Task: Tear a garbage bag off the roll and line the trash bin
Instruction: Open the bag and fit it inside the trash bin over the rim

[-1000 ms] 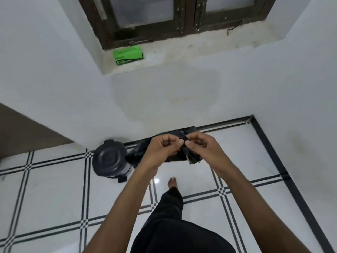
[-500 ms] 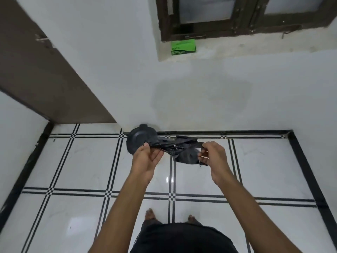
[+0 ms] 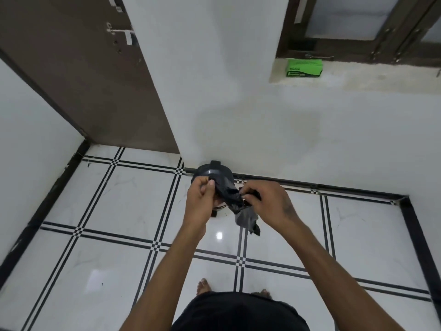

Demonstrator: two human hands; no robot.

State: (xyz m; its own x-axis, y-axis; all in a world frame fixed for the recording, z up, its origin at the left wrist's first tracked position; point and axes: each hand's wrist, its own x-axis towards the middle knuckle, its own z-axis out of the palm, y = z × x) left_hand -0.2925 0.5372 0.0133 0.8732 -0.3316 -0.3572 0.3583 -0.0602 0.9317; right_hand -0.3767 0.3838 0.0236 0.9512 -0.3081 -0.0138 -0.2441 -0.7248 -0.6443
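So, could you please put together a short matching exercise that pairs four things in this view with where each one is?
Things:
1. garbage bag
2. trash bin
3. green box
4. brown door

Places:
A. on the window ledge, upper right
B. on the floor against the white wall, beyond the hands
C. far left, set between the white walls
D. bunched between the left hand and the right hand

Pairs: 1-D, 2-B, 3-A, 4-C
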